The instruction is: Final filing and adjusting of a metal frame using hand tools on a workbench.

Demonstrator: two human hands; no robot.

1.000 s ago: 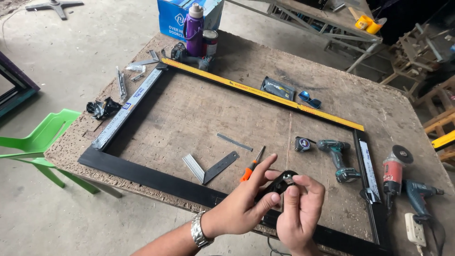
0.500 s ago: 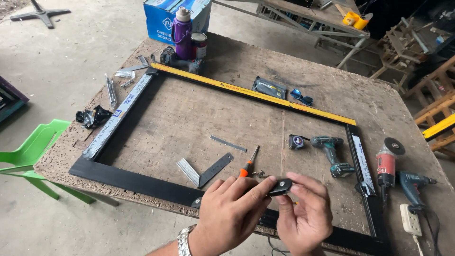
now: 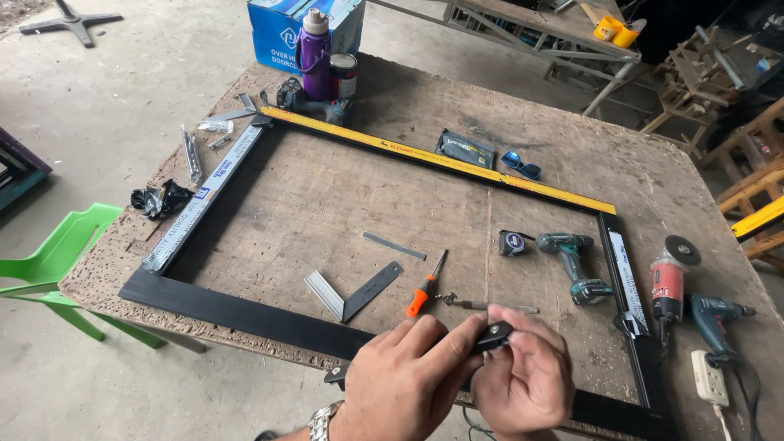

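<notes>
**Small black fitting held over the frame's near rail**

A black rectangular frame (image 3: 245, 314) lay flat on the chipboard worktop (image 3: 392, 106), all four sides in place — the far rail wrapped in yellow film, the left and right rails in white film, the near rail bare. As a judgement, the frame was laid out and the work stood at a small-parts stage, with corner hardware not yet visibly fitted at the near right corner.

The left hand (image 3: 404, 384) and the right hand (image 3: 527, 380) met just above the near rail, towards the worktop's near edge. Both were curled shut around a small black fitting (image 3: 494, 333) — the left thumb and forefinger pinched its near end, while the right fingers (image 3: 539, 327) closed over its far end. What the fitting was exactly could not be told.

Just beyond the hands lay an orange-handled screwdriver (image 3: 425, 290), a try square (image 3: 355, 292) and a short metal strip (image 3: 394, 245). A teal cordless drill (image 3: 572, 261) and a tape measure (image 3: 512, 242) rested inside the right rail; an angle grinder (image 3: 670, 282) lay outside it
</notes>
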